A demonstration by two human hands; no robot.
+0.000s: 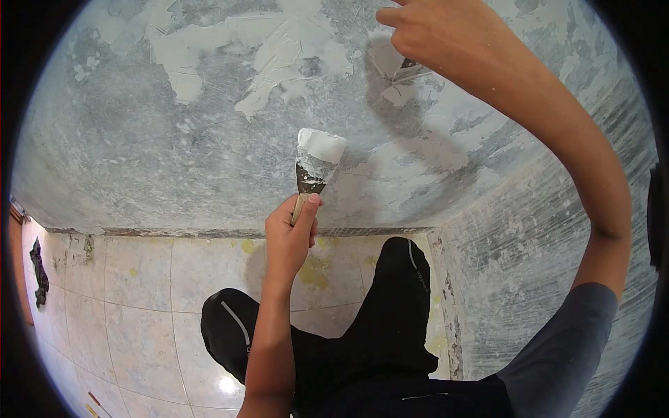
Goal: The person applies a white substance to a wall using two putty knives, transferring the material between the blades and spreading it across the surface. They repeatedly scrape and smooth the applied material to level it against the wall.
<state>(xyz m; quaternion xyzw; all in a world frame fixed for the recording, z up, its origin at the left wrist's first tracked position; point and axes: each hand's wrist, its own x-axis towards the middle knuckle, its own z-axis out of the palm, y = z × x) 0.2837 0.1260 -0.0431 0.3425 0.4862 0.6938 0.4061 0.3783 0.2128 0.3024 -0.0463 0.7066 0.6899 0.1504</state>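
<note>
left fingers (281, 214) clasp a putty knife (313, 171), blade (322, 147) above them; grip unclear in right hand (433, 33).

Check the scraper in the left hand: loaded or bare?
Loaded: white paste coats the wide end of the scraper; dark surface shows nearer the handle. Hidden side: cannot tell.
</note>
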